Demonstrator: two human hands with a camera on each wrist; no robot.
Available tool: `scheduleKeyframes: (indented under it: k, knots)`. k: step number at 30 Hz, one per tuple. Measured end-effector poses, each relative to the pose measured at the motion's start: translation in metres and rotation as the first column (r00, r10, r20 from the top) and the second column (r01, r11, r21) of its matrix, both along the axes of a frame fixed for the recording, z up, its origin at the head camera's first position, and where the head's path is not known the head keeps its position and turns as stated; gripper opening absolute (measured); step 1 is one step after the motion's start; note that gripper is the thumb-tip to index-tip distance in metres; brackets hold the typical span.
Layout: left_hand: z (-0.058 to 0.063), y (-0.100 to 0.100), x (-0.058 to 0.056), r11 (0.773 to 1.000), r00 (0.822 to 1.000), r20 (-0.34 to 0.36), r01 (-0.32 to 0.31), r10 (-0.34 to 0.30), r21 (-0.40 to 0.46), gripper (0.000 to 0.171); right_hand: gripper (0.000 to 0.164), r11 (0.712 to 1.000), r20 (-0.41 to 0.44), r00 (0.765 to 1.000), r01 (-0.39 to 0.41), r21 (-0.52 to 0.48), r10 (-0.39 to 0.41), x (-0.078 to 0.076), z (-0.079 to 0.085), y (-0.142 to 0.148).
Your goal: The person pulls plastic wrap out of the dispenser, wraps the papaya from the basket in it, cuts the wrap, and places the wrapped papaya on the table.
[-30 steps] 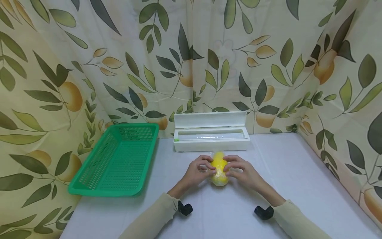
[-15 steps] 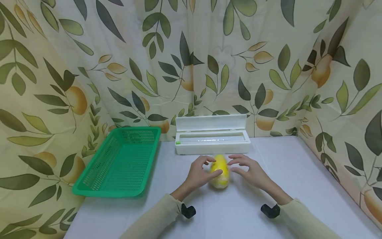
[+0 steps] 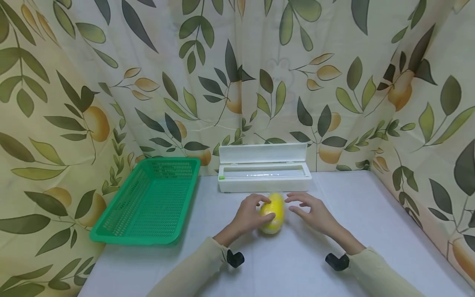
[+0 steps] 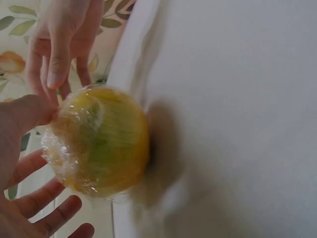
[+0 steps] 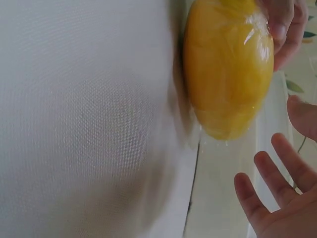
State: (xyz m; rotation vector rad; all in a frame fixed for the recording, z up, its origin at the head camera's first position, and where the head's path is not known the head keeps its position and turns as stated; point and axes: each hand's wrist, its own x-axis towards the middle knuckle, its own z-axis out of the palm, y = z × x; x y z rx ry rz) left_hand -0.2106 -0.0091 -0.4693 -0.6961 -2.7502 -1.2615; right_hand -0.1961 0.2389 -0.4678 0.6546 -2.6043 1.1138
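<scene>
A yellow oblong fruit (image 3: 275, 210), tightly wrapped in clear plastic film, lies on the white cloth in front of me. Its end shows greenish in the left wrist view, under wrinkled, shiny film (image 4: 94, 134). My left hand (image 3: 249, 213) holds the fruit from its left side, thumb and fingers bent about it. To the right of the fruit is my right hand (image 3: 313, 211), slightly apart from it, fingers spread and loosely bent with nothing between them (image 5: 282, 198). Behind the fruit stands a white cling film dispenser (image 3: 265, 184), its lid (image 3: 262, 153) raised.
A green plastic basket (image 3: 139, 240) with perforated sides stands at the left of the table. The dispenser carries a small green slider (image 3: 221, 177) at its left end. A leaf-patterned curtain (image 3: 167, 136) encloses the table's back and sides.
A second ago the fingers of both hands were on the fruit. My right hand has drawn away to the right, while my left hand stays on the fruit, which has turned and tilted slightly.
</scene>
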Motion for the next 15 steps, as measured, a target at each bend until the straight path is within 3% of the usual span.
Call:
scheduleKeyframes:
  k: [3,7,11,15]
  knots:
    - [0.005,-0.002,-0.002,0.995,0.999,-0.033,0.034,-0.037,-0.094,0.036,0.027,1.0,-0.027,0.999,0.031,0.004,-0.031,0.001,0.001,0.001]
    - [0.011,-0.005,-0.002,0.97,0.989,-0.113,0.063,-0.092,-0.235,0.038,0.024,0.997,-0.109,0.991,0.072,-0.007,-0.072,0.001,0.004,0.004]
    - [0.015,-0.007,-0.002,0.939,0.967,-0.207,0.071,-0.147,-0.337,0.039,0.022,0.997,-0.176,0.981,0.081,-0.012,-0.082,0.001,0.009,0.005]
    - [0.016,-0.01,-0.002,0.923,0.945,-0.268,0.078,-0.189,-0.376,0.04,0.023,0.998,-0.171,0.984,0.06,0.013,-0.057,0.003,0.014,0.005]
